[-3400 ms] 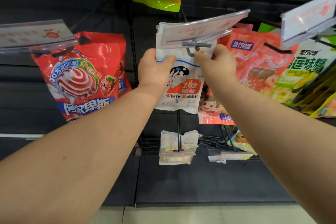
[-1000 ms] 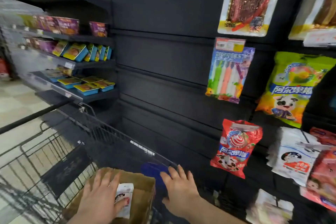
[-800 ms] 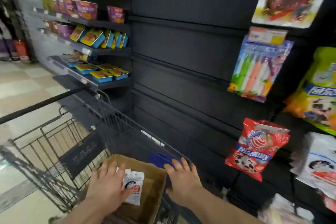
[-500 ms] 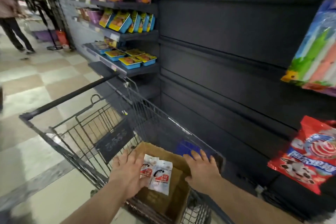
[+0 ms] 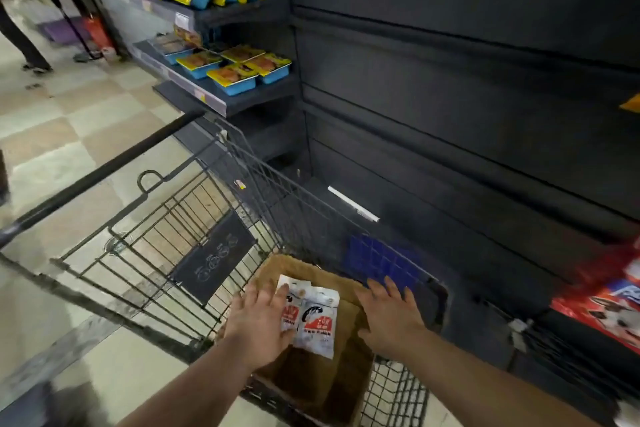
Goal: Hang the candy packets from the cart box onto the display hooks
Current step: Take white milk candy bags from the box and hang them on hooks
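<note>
Two white candy packets [image 5: 317,319] with red labels hang over the open brown cardboard box [image 5: 349,388] that sits in the wire cart [image 5: 194,218]. My left hand [image 5: 259,319] holds them by their left edge, fingers laid over the fronts, thumb hidden behind. My right hand [image 5: 391,315] is spread flat with straight fingers above the box's right rim and holds nothing. No display hooks are in sight. The inside of the box is dark, and I cannot tell what else lies in it.
A black slatted display wall [image 5: 467,97] rises right behind the cart. Red hanging packets [image 5: 606,305] show at the right edge. Shelves with blue trays [image 5: 239,73] stand at the upper left. A blue panel [image 5: 381,260] lies beside the box. A person's legs [image 5: 24,42] are far left.
The view has swung from the hooks down and left to the cart. My left hand has lifted the white packets out of the box; my right hand stays spread near the box rim.
</note>
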